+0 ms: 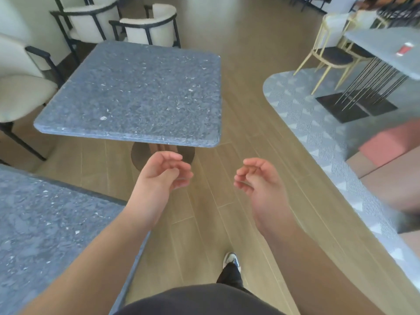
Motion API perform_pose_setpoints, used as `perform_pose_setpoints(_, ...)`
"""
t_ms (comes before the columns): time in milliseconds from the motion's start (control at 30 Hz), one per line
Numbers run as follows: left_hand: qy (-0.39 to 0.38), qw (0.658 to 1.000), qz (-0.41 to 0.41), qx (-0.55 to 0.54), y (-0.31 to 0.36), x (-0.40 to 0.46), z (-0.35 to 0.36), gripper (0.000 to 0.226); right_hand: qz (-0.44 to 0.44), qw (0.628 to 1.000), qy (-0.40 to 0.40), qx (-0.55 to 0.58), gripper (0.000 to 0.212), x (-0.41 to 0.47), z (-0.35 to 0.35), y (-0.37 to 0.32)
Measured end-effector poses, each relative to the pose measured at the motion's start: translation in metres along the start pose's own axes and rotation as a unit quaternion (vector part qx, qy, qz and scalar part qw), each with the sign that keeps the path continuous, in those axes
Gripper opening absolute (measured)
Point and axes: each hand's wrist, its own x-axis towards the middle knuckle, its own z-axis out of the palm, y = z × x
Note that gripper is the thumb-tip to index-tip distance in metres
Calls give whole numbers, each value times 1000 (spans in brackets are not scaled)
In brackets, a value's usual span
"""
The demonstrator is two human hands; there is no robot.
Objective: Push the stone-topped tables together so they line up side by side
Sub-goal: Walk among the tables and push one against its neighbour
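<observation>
Head view: stone-topped table (136, 92) beyond empty hands (213, 176).

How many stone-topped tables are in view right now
2 dark speckled ones: the far table stands ahead by the cream chairs, and the near table sits at lower left, apart from it. A paler-topped table stands at upper right.
</observation>
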Motion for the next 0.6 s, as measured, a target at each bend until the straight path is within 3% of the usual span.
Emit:
perform_pose_setpoints(300, 81, 989, -113, -50, -67, 96, 102, 28, 66, 994, -60, -65, 41, 155, -58, -6)
perform_pose_setpoints(600, 208, 935, -233, -168, -117, 164, 90, 19, 209, 967, -88, -114, 31, 258, -28, 54)
